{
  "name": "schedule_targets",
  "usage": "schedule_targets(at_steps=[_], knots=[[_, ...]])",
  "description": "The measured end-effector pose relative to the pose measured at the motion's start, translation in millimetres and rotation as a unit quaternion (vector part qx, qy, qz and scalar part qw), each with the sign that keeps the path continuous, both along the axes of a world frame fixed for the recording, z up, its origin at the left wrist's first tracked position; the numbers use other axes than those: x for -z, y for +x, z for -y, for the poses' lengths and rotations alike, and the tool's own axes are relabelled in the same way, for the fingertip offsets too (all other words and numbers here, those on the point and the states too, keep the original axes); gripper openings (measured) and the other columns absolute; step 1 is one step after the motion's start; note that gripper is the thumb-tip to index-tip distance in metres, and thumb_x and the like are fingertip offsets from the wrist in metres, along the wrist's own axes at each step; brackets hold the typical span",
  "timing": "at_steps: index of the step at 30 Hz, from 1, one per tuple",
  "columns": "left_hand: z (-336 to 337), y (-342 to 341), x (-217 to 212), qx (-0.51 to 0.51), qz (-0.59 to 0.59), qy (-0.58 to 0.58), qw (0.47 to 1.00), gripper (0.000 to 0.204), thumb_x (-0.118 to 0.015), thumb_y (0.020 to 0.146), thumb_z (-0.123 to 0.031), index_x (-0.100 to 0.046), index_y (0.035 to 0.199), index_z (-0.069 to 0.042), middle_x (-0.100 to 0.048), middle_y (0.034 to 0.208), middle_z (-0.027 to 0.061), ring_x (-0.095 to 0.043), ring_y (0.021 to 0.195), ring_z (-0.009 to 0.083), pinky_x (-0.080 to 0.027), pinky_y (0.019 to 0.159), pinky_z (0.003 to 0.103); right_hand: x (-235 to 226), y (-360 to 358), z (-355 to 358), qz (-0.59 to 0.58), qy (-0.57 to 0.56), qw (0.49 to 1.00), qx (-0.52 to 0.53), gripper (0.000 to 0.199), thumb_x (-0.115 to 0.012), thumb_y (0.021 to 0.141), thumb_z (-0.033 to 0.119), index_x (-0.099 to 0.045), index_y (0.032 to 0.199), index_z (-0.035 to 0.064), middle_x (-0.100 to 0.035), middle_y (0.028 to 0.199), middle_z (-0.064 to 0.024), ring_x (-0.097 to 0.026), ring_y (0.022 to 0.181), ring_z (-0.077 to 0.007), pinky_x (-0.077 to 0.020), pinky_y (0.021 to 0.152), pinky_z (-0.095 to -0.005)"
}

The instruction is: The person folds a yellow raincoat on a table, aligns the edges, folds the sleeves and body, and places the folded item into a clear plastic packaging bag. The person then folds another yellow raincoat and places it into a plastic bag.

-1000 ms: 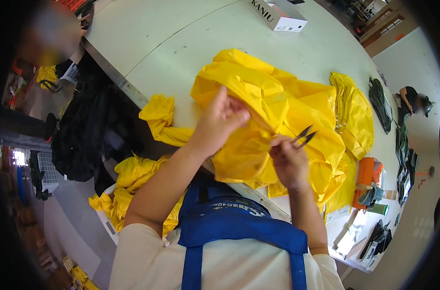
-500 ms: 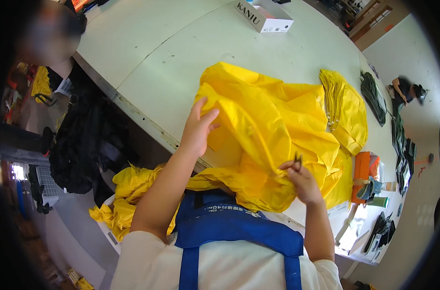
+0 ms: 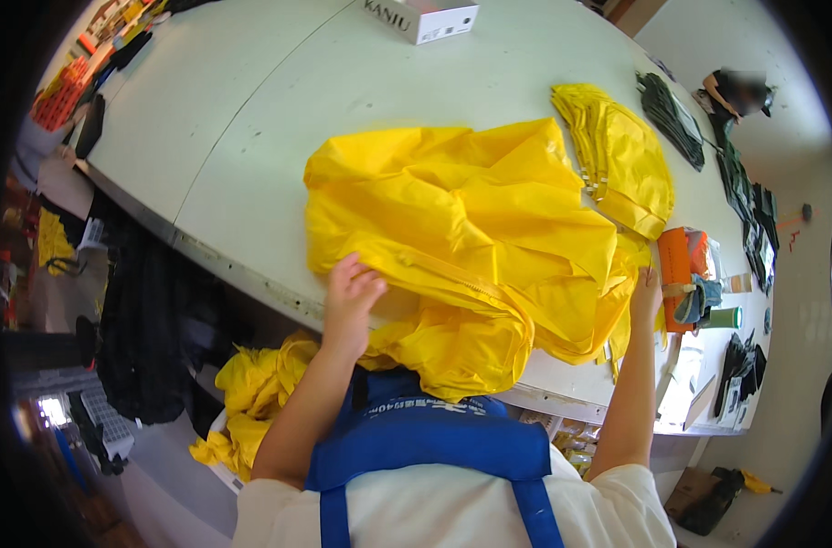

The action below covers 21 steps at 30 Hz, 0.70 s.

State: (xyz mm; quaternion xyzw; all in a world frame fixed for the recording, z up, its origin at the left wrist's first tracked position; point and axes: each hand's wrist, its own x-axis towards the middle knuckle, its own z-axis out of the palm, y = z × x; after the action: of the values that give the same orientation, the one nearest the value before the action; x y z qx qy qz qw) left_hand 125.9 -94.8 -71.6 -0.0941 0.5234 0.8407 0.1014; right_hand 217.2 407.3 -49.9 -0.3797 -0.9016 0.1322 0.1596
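Observation:
A large yellow piece of coated fabric with a zip [image 3: 461, 215] lies crumpled on the table before me, its near part hanging over the edge. My left hand [image 3: 350, 294] is at its near left edge, fingers closed on the fabric near one end of the zip. Out to the right, my right hand [image 3: 648, 290] reaches past the fabric's right side, close to an orange box [image 3: 675, 274]. Its fingers are small and blurred, so what they hold, if anything, does not show. A stack of folded yellow pieces [image 3: 621, 160] lies beyond the fabric.
The pale table [image 3: 279, 128] bears a white box [image 3: 429, 20] at the far side. A green roll [image 3: 725, 318] lies beside the orange box. Dark folded pieces [image 3: 672, 119] line the far right. Yellow fabric [image 3: 251, 402] fills a bin at my left. Another person [image 3: 737, 93] is far right.
My right hand has moved from the fabric's near edge, where it held small dark snips, out right to the orange box. The fabric has been spread lower, showing the zip. My view has shifted right.

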Motion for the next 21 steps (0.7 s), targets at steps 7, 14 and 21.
schedule_targets(at_steps=[7, 14, 21], knots=[[13.3, -7.3, -52.7, -0.034, 0.040, 0.071, 0.996, 0.044, -0.058, 0.089, -0.008, -0.040, 0.129, -0.004, -0.050, 0.122, 0.0119, -0.051, 0.110, 0.0230, -0.047, 0.089, 0.037, 26.2, -3.9, 0.4, -0.103, -0.064, 0.990, -0.067, 0.058, -0.069, 0.081, 0.026, -0.046, 0.129, 0.0053, -0.046, 0.130, -0.0184, -0.049, 0.114, -0.0375, -0.0386, 0.099, -0.0439], [44.1, -45.1, -42.9, -0.001, -0.011, 0.022, 1.000, 0.028, -0.059, 0.090, -0.012, -0.053, 0.117, -0.005, -0.057, 0.111, 0.0101, -0.059, 0.091, 0.0182, -0.050, 0.080, 0.036, -7.2, -77.2, 83.1, 0.069, 0.085, 0.935, -0.338, 0.025, -0.066, 0.080, 0.017, -0.063, 0.104, 0.0099, -0.064, 0.101, -0.0092, -0.056, 0.104, -0.0282, -0.0423, 0.092, -0.0394], [63.2, -77.0, -126.5, 0.128, -0.140, -0.563, 0.805, 0.038, -0.069, 0.082, -0.018, -0.060, 0.117, -0.007, -0.064, 0.079, 0.0050, -0.061, 0.071, 0.0137, -0.050, 0.065, 0.027, -143.1, -110.8, 49.3, -0.217, -0.196, 0.905, -0.308, 0.012, -0.052, 0.096, 0.012, -0.058, 0.097, 0.0013, -0.056, 0.084, 0.0023, -0.049, 0.079, -0.0052, -0.0401, 0.072, -0.0205]])
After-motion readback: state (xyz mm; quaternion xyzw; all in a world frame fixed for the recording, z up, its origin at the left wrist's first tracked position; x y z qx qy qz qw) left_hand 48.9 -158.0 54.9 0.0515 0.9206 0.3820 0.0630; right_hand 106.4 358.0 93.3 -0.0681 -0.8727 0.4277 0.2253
